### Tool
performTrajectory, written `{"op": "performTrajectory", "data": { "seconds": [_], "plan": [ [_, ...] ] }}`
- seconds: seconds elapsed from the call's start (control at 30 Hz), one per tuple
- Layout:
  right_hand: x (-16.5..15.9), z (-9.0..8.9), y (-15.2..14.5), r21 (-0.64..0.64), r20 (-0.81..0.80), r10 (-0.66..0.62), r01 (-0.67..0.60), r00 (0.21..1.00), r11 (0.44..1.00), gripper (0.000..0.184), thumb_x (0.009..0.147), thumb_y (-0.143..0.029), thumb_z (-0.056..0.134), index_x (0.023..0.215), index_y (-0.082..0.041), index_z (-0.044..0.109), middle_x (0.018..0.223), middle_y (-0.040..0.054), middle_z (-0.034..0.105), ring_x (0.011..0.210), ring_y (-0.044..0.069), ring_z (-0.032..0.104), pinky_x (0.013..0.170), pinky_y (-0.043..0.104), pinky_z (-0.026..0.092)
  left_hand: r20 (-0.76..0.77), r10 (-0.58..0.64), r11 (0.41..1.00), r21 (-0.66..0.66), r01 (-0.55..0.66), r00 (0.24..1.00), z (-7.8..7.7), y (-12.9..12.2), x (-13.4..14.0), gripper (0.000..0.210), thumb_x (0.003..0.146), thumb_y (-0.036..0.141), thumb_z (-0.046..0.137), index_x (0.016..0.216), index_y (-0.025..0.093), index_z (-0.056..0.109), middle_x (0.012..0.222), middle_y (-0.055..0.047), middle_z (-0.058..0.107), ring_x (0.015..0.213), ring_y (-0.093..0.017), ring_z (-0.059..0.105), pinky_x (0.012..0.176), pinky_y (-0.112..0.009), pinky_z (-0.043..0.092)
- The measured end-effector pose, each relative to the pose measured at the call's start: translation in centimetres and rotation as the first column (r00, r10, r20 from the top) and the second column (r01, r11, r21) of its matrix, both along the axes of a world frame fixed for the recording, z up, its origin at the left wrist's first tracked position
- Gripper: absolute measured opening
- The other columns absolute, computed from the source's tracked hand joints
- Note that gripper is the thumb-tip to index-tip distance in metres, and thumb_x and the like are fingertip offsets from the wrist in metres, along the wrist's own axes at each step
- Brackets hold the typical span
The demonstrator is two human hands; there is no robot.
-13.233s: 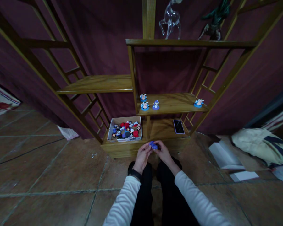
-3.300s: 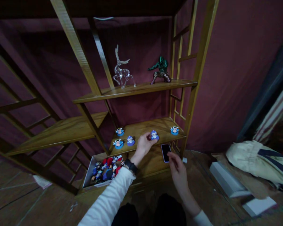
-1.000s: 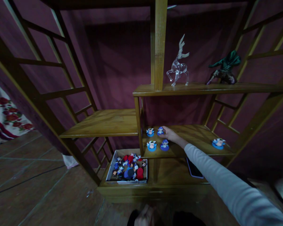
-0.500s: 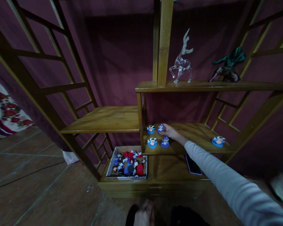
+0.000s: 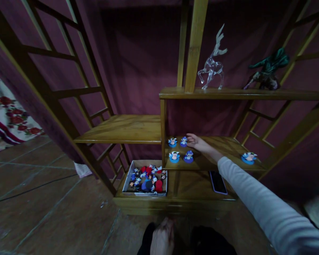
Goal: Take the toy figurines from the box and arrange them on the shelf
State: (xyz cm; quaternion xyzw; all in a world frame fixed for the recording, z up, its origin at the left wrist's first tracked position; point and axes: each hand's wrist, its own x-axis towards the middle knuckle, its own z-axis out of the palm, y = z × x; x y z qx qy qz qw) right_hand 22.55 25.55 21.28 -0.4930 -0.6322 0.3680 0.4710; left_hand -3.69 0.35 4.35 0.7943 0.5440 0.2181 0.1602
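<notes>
Right hand [image 5: 195,141] relaxed, grip free, just beside the rear purple figurine [image 5: 183,142], upright on shelf [image 5: 230,145]. Blue figurines [image 5: 174,157] line up left of the purple pair, presumably sorted by kind. Box [image 5: 140,163] below holds more, probably kept handy. Left hand [image 5: 162,238] low; grip unclear.

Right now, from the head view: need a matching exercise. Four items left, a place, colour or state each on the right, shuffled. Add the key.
Items
1. phone
2. deer figure
3. box
4. right hand

Place, colour or state
A. holds a jumble of small figures
B. beside the rear purple figure
C. transparent, standing
D. lying flat, dark screen, pale purple edge

Pairs: 1-D, 2-C, 3-A, 4-B
</notes>
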Motion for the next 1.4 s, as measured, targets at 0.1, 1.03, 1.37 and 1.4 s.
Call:
{"op": "performTrajectory", "data": {
  "seconds": [0.1,1.03,1.37,1.4],
  "plan": [
    [1.4,1.5,-4.5,0.154,-0.075,-0.12,0.13,0.99,0.979,0.046,0.066,-0.029,0.065,0.109,-0.019,0.054,0.098,0.0065,0.06,0.084,0.014,0.057,0.085,0.031,0.046,0.003,0.034,0.998,-0.054,-0.034,0.999,1.1,-0.6,0.2,0.04,0.082,0.01,0.034,0.103,0.025,0.064,0.096,-0.003,0.067,0.086,-0.014,0.065,0.077,-0.022,0.049],
    [-12.8,-22.2,-19.1,-0.385,0.024,0.185,-0.162,0.982,0.909,0.02,0.073,-0.03,0.048,0.083,-0.023,0.065,0.069,0.0015,0.063,0.067,0.017,0.058,0.061,0.029,0.045,0.289,0.768,0.639,-0.273,-0.72,0.572,-0.1,17.1,-10.0,0.024,0.078,0.018,0.049,0.093,0.015,0.068,0.082,-0.008,0.07,0.077,-0.017,0.063,0.069,-0.024,0.043],
    [-14.4,-20.6,-16.2,-0.323,0.103,0.225,-0.181,0.969,0.929,0.02,0.079,-0.03,0.046,0.088,-0.025,0.064,0.079,0.0015,0.067,0.078,0.02,0.062,0.074,0.032,0.046,0.184,0.735,0.677,-0.252,-0.692,0.652,-0.7,20.2,-10.8,0.026,0.081,0.022,0.049,0.1,0.017,0.066,0.092,-0.012,0.069,0.085,-0.021,0.063,0.071,-0.028,0.043],
    [-14.8,-20.4,-15.7,-0.315,0.11,0.229,-0.185,0.967,0.931,0.02,0.08,-0.03,0.046,0.088,-0.025,0.064,0.081,0.0017,0.067,0.08,0.02,0.062,0.075,0.032,0.046,0.179,0.691,0.721,-0.25,-0.647,0.701,-0.9,20.4,-10.4,0.026,0.081,0.022,0.05,0.1,0.017,0.066,0.092,-0.012,0.069,0.086,-0.021,0.063,0.072,-0.027,0.043]
  ]
}}
